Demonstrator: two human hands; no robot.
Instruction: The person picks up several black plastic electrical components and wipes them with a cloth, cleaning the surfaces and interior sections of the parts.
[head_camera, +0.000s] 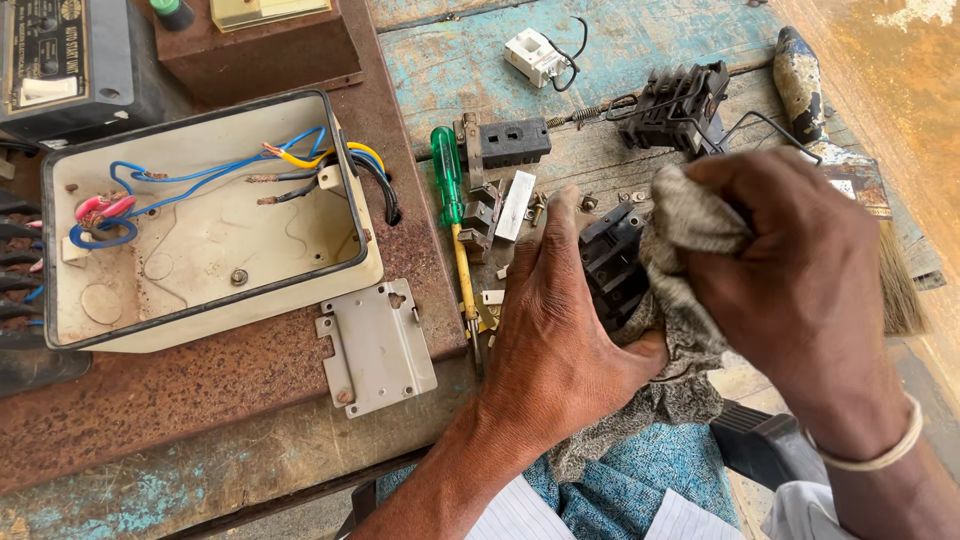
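Over worn wood, left hand (560, 330) gripping ribbed black block (612, 268), right hand (790, 270) pinching coarse rag (690, 225).

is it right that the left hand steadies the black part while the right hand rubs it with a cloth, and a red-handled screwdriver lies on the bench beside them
Not quite. The head view shows the screwdriver has a green handle, not red. The rest holds: the left hand steadies the black part while the right hand presses a grey cloth against it, with the screwdriver lying on the bench beside them.
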